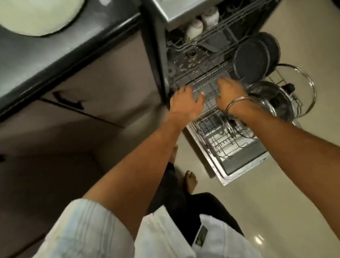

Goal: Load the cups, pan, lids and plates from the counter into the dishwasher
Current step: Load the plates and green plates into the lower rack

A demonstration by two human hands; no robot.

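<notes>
Head view: both hands reach down over the pulled-out lower rack (209,91). Left hand (187,101) and right hand (231,92) have loosely curled fingers at the wires; whether they grip is unclear. Dark pan (251,59) and glass lids (274,102) stand along the rack's right edge; cups (194,27) sit in the upper rack.

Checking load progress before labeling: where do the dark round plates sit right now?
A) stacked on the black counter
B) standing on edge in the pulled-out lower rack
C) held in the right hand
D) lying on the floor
B: the two dark plates stand on edge in the lower rack, just beyond the right hand, which holds neither; the left hand is at the rack too.
</notes>
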